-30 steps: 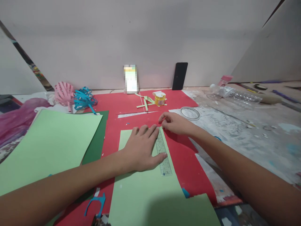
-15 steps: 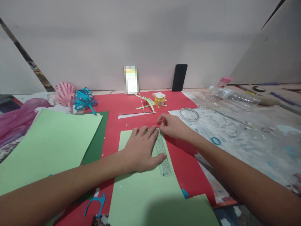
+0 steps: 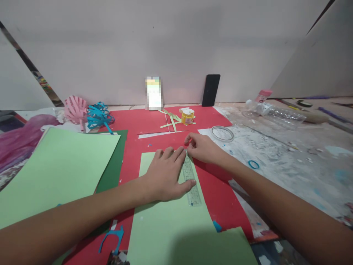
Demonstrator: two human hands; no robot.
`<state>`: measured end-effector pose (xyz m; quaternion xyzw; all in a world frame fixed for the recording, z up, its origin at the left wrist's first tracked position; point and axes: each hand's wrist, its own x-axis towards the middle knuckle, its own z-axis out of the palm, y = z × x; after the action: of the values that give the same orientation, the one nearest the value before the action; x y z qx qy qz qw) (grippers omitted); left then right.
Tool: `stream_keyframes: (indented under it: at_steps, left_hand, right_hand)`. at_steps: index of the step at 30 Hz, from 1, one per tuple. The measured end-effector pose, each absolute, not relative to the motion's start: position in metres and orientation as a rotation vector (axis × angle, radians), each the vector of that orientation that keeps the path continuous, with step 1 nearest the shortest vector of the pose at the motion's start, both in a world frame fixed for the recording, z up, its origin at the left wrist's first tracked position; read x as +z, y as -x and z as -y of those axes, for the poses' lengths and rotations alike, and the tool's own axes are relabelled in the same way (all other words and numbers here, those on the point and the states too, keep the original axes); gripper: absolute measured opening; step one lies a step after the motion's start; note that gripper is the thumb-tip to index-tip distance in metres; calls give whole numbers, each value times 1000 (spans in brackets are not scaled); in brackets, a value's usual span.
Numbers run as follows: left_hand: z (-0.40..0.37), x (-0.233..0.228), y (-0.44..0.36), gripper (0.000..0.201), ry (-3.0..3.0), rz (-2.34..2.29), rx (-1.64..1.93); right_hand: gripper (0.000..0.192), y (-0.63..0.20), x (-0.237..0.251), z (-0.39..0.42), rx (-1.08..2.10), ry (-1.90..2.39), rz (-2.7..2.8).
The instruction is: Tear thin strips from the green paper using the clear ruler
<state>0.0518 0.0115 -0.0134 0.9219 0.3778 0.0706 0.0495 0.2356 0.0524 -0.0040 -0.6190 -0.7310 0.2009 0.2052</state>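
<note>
My left hand [image 3: 167,178] lies flat with fingers spread on a light green paper sheet [image 3: 165,228]. Its fingertips and thumb rest on a clear plastic ruler [image 3: 193,193], which runs lengthwise near the sheet's right edge. At the far end of the ruler, by the sheet's top right corner, my right hand [image 3: 202,147] is closed, with thumb and index finger curled together. Whatever may be between those fingertips is hidden. Red paper [image 3: 220,191] spreads beneath the sheet.
Thin green paper strips [image 3: 171,119] lie beside a yellow jar [image 3: 187,117]. Two phones, one lit [image 3: 154,94] and one dark [image 3: 211,90], lean against the wall. A tape roll [image 3: 223,134] and plastic bottle [image 3: 284,113] are right; more green paper [image 3: 63,165] and paper-strip pieces [image 3: 100,116] left.
Both hands and the ruler hold almost the same place. Beside the yellow jar, the loose green strips have shifted a little.
</note>
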Motion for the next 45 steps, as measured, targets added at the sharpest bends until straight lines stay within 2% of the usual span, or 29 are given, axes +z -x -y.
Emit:
stream_keyframes:
  at_steps: [6, 45]
  left_hand:
    - [-11, -12, -51, 79, -2813, -1139, 196]
    - [-12, -15, -51, 82, -2832, -1126, 181]
  right_hand:
    - [24, -237, 0, -52, 648, 1735, 2045]
    - [19, -234, -2, -49, 537, 1698, 2070]
